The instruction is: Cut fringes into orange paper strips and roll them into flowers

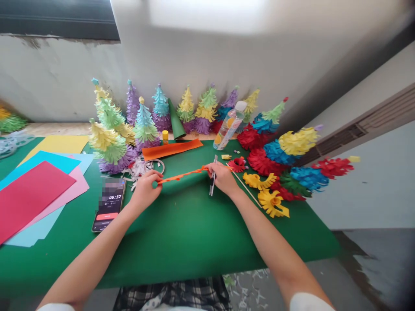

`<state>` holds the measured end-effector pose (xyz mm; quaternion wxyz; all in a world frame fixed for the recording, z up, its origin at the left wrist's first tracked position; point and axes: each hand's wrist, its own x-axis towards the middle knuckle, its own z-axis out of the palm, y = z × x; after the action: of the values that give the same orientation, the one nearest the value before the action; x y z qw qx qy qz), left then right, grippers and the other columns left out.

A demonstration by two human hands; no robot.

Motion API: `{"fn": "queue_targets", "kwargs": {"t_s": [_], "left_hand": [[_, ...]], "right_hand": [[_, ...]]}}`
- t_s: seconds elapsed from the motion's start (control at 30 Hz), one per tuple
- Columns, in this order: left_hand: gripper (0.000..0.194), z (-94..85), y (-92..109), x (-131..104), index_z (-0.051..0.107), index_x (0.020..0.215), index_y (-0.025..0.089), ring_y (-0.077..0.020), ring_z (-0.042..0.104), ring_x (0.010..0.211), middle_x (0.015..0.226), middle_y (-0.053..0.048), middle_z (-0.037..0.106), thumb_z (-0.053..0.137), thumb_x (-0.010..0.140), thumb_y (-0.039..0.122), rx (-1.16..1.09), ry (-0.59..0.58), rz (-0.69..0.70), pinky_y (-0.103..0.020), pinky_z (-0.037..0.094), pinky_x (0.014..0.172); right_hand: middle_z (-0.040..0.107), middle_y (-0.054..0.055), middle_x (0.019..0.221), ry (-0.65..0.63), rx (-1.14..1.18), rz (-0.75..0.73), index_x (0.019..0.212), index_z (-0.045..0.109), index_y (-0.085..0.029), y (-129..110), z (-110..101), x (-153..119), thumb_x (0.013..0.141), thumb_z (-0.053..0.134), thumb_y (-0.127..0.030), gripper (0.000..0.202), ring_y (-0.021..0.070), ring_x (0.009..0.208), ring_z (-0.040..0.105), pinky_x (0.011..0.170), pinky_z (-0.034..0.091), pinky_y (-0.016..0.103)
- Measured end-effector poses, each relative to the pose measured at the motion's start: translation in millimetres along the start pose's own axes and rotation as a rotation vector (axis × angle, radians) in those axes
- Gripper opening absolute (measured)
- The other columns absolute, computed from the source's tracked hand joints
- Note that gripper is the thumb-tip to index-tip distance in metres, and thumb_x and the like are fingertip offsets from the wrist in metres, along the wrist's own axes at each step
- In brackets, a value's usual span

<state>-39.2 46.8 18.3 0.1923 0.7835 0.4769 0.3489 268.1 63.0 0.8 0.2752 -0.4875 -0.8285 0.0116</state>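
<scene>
A narrow orange paper strip (184, 174) with small cuts along its edge is stretched above the green table (181, 242). My left hand (146, 190) pinches its left end, and my right hand (223, 176) grips the right end. A slim silver tool (212, 183), whose exact kind I cannot make out, is also held in my right hand and points down toward the table. Close to the right hand lie a thin pale stick (248, 190), a red fringed paper curl (237, 164) and yellow fringed paper curls (272, 203).
Fringed paper trees (186, 106) line the back and right. A bottle (228, 125), glue stick (165, 137), green cone (175, 121) and folded orange paper (171, 149) stand or lie behind my hands. At left are a phone (109, 203), coloured sheets (35, 194) and white scraps (139, 167).
</scene>
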Motion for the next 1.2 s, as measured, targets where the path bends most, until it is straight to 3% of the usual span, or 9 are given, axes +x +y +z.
{"fn": "queue_targets", "kwargs": {"t_s": [0.17,0.33,0.43,0.57,0.7,0.87,1.0,1.2], "left_hand": [[0.026,6.0,-8.0,8.4,0.063,0.087,0.017,-0.0239,0.062,0.086,0.092,-0.009,0.065,0.045,0.074,0.004,0.272,-0.088,0.06,-0.036,0.049,0.077],[0.029,8.7,-7.9,6.4,0.063,0.098,0.013,-0.0284,0.061,0.089,0.092,-0.014,0.064,0.046,0.076,0.004,0.469,-0.141,0.075,-0.04,0.049,0.079],[0.035,13.0,-4.1,7.8,0.06,0.108,0.012,-0.0275,0.06,0.097,0.1,-0.014,0.064,0.045,0.078,0.003,0.523,-0.184,0.108,-0.04,0.049,0.085],[0.032,20.2,-2.3,11.9,0.062,0.106,0.015,-0.0231,0.061,0.108,0.105,-0.012,0.067,0.045,0.082,0.0,0.545,-0.269,0.18,-0.034,0.049,0.092],[0.03,21.4,-2.5,10.3,0.062,0.107,0.013,-0.0249,0.058,0.118,0.109,-0.015,0.068,0.051,0.083,0.0,0.569,-0.304,0.221,-0.036,0.05,0.094],[0.03,19.4,1.4,-2.1,0.064,0.107,0.009,-0.0277,0.056,0.12,0.109,-0.019,0.068,0.052,0.081,-0.002,0.581,-0.331,0.283,-0.041,0.045,0.102],[0.033,22.3,6.6,-16.4,0.064,0.111,0.006,-0.0283,0.055,0.122,0.116,-0.021,0.065,0.049,0.082,-0.003,0.591,-0.341,0.324,-0.042,0.042,0.107],[0.042,31.5,14.5,-32.3,0.058,0.122,0.008,-0.026,0.054,0.122,0.132,-0.018,0.056,0.045,0.084,-0.002,0.614,-0.384,0.37,-0.036,0.048,0.1]], "right_hand": [[0.06,0.005,0.07,-0.096,-0.05,0.001,0.075,0.049,-0.02,10.8,-0.7,27.4,0.074,0.045,0.0,0.02,0.0205,0.073,0.055,0.068,0.04,0.027],[0.063,0.005,0.073,-0.18,-0.088,0.024,0.075,0.052,-0.019,15.0,7.9,30.0,0.074,0.049,-0.001,0.018,0.0197,0.072,0.057,0.063,0.036,0.025],[0.065,0.008,0.078,-0.205,-0.097,0.045,0.078,0.054,-0.018,15.2,11.0,28.3,0.077,0.05,-0.003,0.015,0.0199,0.075,0.058,0.062,0.036,0.024],[0.065,0.006,0.076,-0.249,-0.086,0.03,0.076,0.055,-0.018,16.1,9.3,33.5,0.081,0.048,-0.003,0.017,0.017,0.072,0.059,0.063,0.037,0.023],[0.063,0.003,0.069,-0.263,-0.094,0.005,0.077,0.058,-0.018,17.4,6.7,36.6,0.088,0.048,-0.011,0.017,0.0151,0.065,0.057,0.06,0.035,0.022],[0.06,0.002,0.065,-0.25,-0.091,-0.035,0.077,0.063,-0.018,14.8,4.6,23.3,0.089,0.05,-0.015,0.018,0.0138,0.059,0.055,0.059,0.035,0.022],[0.064,0.003,0.07,-0.227,-0.066,-0.057,0.085,0.066,-0.019,9.0,1.8,3.4,0.089,0.05,-0.014,0.018,0.016,0.066,0.061,0.063,0.041,0.023],[0.07,0.003,0.069,-0.232,-0.038,-0.091,0.099,0.068,-0.019,3.7,-1.7,-22.2,0.09,0.047,-0.013,0.024,0.0159,0.066,0.067,0.065,0.048,0.024]]}}
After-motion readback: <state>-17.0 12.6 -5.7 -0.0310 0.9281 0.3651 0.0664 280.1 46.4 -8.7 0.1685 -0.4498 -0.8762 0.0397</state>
